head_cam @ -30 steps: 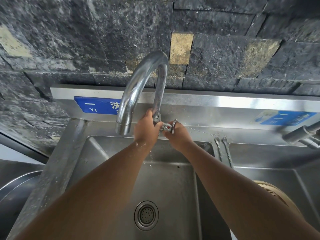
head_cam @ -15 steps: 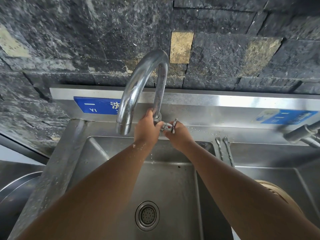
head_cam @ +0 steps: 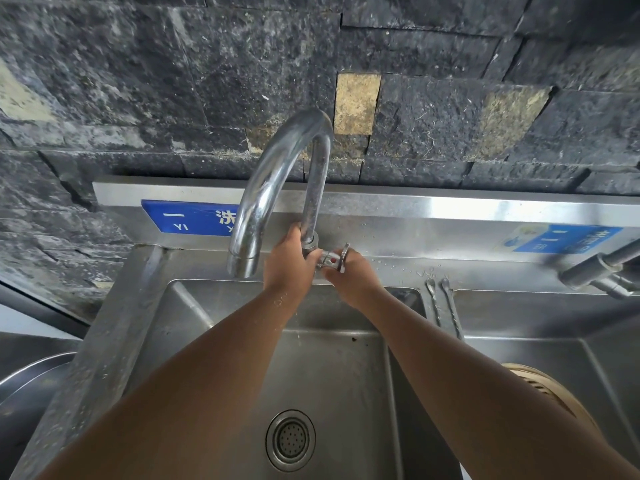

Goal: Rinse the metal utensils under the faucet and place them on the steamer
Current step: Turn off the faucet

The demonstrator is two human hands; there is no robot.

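Note:
A curved chrome faucet [head_cam: 277, 174] arches over the left sink basin [head_cam: 332, 368]. My left hand [head_cam: 289, 265] is wrapped around the base of the faucet's upright pipe. My right hand [head_cam: 351, 275] grips the faucet's small metal tap handle [head_cam: 337, 258] just to the right of the base. No water is visible at the spout. Two thin metal utensils [head_cam: 443, 306] lie side by side on the divider between the basins, to the right of my right hand. The edge of a bamboo steamer [head_cam: 550, 389] shows in the right basin, partly hidden by my right forearm.
A round drain strainer [head_cam: 290, 439] sits at the bottom of the left basin. A second tap [head_cam: 595, 271] juts in from the right edge. A metal pot rim [head_cam: 31, 372] shows at lower left. Dark stone wall rises behind the steel backsplash [head_cam: 415, 209].
Both hands stay on the faucet base and tap handle; the view has shifted only slightly. The utensils have not moved.

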